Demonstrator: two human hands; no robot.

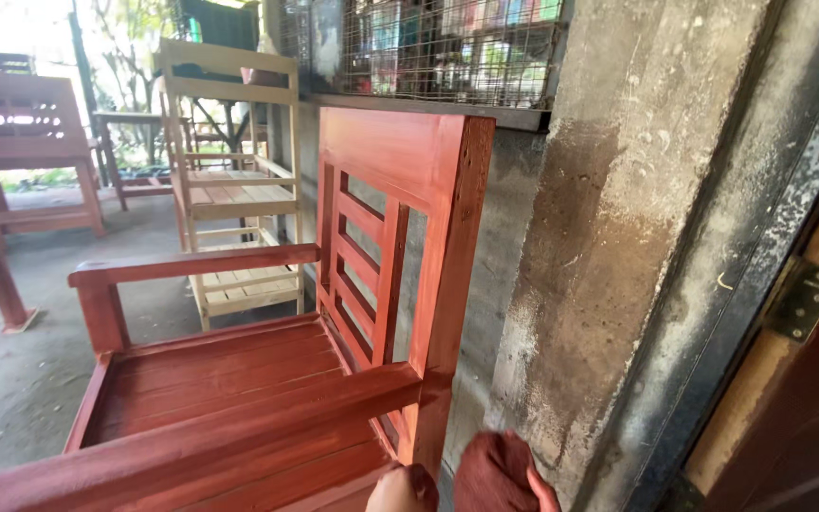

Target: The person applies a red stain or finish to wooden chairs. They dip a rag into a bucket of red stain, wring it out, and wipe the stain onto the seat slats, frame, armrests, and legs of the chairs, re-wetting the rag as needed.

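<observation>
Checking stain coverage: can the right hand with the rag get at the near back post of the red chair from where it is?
Probably yes. The right hand holds a stained rag just beside the foot of the red chair's back post, with nothing between them. The concrete wall close behind may cramp the rear face.

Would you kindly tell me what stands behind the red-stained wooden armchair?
Behind the red-stained wooden armchair stands a grey concrete wall, with an unpainted pale wooden chair farther back. The armchair's backrest covers the wall's lower part. The hand beside a dark red cloth is nearest.
</observation>
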